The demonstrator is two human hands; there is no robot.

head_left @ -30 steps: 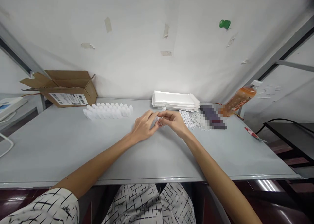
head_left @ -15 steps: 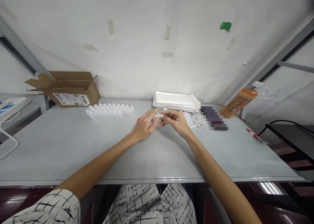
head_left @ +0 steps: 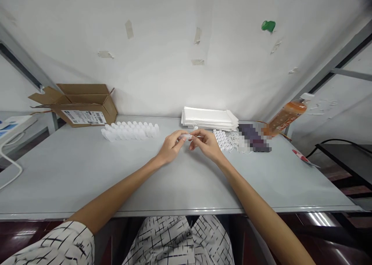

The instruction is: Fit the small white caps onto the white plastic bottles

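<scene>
Over the middle of the table [head_left: 186,187], my left hand [head_left: 171,148] holds a small translucent tube [head_left: 185,136] lying level between thumb and fingers. My right hand [head_left: 207,144] pinches at the tube's right end, its fingertips hiding that end. Just right of this hand sit rows of small white caps [head_left: 222,140] and a heap of thin white loops or cords [head_left: 237,143]. Left of my left hand, several translucent white bottles or tubes [head_left: 130,131] stand in rows. Behind my hands lies a stack of flat white packets [head_left: 207,118].
An open cardboard box [head_left: 87,108] is at the back left. Toward the back right are a blurred dark flat object [head_left: 255,137], an orange drink bottle [head_left: 287,117] and a red-and-white packet [head_left: 302,156]. A white wall [head_left: 162,63] rises behind the table; a power strip [head_left: 16,125] is far left.
My left fingers have curled in closer around the tube. Both hands stay together in nearly the same place, and the view has shifted slightly.
</scene>
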